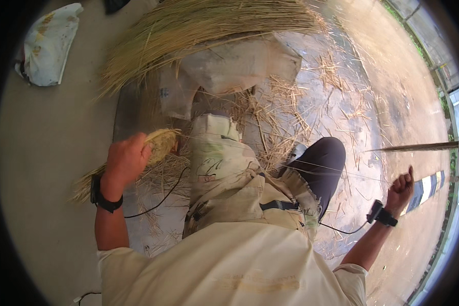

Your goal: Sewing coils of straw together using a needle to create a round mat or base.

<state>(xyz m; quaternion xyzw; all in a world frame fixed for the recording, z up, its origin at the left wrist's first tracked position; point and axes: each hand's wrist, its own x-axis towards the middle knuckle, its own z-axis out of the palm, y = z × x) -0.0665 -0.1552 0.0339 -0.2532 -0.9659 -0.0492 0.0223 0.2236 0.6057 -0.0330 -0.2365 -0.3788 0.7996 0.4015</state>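
My left hand is closed around a thick bundle of dry yellow straw, whose tail sticks out behind the wrist toward the lower left. My right hand is far out to the right, fingers curled, pulling a thin pale string that runs taut across my dark trouser knee toward the bundle. A black band sits on each wrist, with a thin cable leading from each.
A large heap of long straw lies ahead over a pale plastic sack. Loose straw litters the concrete floor. A crumpled white bag is at the upper left. A stick lies at the right.
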